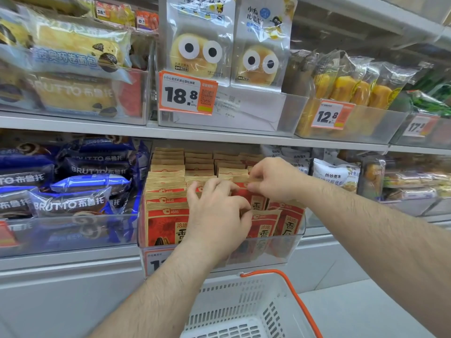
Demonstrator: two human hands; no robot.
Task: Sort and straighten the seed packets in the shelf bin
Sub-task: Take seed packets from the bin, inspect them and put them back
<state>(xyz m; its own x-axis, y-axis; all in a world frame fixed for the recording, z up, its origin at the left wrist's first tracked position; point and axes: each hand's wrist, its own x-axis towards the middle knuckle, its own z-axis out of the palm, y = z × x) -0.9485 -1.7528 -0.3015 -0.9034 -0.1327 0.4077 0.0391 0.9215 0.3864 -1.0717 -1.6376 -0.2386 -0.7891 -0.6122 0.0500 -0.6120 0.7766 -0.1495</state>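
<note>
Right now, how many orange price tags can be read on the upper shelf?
3: the 18.8 tag at centre, the 12.8 tag to its right, and a blurred tag at far right. Others may be hidden.

My single head-worn wide-angle camera looks forward and slightly down, close to the clear shelf bin (288, 242) at centre frame; the upper shelf (195, 132) fills the top, a white basket (244, 308) the bottom edge.
</note>
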